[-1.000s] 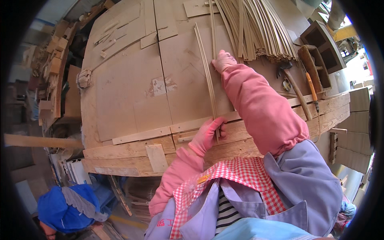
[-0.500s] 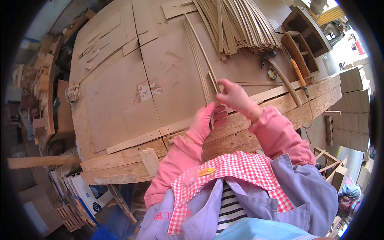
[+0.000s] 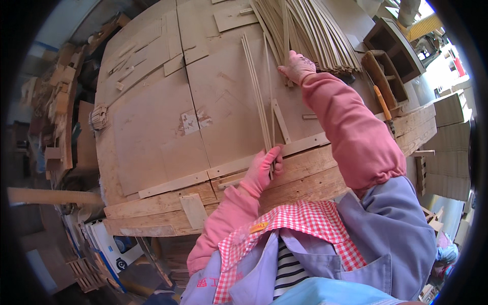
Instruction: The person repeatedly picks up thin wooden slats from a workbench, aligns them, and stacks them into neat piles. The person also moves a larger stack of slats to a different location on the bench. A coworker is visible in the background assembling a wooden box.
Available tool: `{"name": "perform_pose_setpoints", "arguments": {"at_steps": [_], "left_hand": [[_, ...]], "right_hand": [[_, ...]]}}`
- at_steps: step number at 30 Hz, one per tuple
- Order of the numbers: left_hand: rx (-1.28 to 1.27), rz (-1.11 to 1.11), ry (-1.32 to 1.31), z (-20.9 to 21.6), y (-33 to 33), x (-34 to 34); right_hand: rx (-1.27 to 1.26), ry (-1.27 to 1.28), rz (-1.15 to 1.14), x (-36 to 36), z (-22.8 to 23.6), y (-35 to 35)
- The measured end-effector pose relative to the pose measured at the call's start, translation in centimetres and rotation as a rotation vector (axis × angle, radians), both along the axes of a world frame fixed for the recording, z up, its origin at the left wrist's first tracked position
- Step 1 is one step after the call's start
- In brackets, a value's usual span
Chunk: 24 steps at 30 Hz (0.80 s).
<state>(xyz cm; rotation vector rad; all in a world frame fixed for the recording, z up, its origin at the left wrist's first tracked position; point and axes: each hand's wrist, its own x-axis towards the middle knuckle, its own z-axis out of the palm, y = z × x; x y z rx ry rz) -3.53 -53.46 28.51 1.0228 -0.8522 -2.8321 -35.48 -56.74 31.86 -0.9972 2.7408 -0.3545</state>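
What matters most here: the fanned pile of thin wood strips point(image 3: 325, 43) lies ahead of us & to the R on the worktop point(image 3: 150, 152), near ends toward us, long axis running away from the body. Our R hand point(image 3: 300, 68) is by far the nearer, right at the pile's near L corner; the L hand point(image 3: 263, 166) is well apart from it, down by the front edge.

R hand: fingers curled in, pinching a single strip point(image 3: 286, 30) close to its near end, w/ a short bit poking out below; pads are hidden, so we can't tell exact finger placement. That strip points away from us, approx. parallel to the pile's L side.

L hand: closed around the near ends of a few held strips point(image 3: 257, 91), tips sticking out just under the fist. They run up & slightly L, close together; one more strip point(image 3: 268, 76) splays off to their R, i.e. on the pile side.

Btwn the hands: a short slat point(image 3: 281, 122), lying flat, near end by the pale batten point(image 3: 305, 144) along the front edge.
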Motion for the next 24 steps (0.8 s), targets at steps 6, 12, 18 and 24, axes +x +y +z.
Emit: {"name": "perform_pose_setpoints", "arguments": {"at_steps": [6,12,18,24], "left_hand": [[0.033,0.026,-0.018,-0.1,0.2,0.0],[0.08,0.048,0.03,-0.5,0.0,-0.1],[-0.005,0.035,-0.031,0.4,1.0,-1.1],[-0.021,0.054,0.039,0.4,2.1,-2.3]], "right_hand": [[0.091,-0.088,-0.089,-1.3,-3.2,-2.1],[-0.724,-0.96,-0.196,-0.8,-3.3,2.5],[-0.859,-1.077,-0.17,6.4,-1.4,11.0],[-0.459,-0.424,0.14,16.2,0.1,17.0]]}}
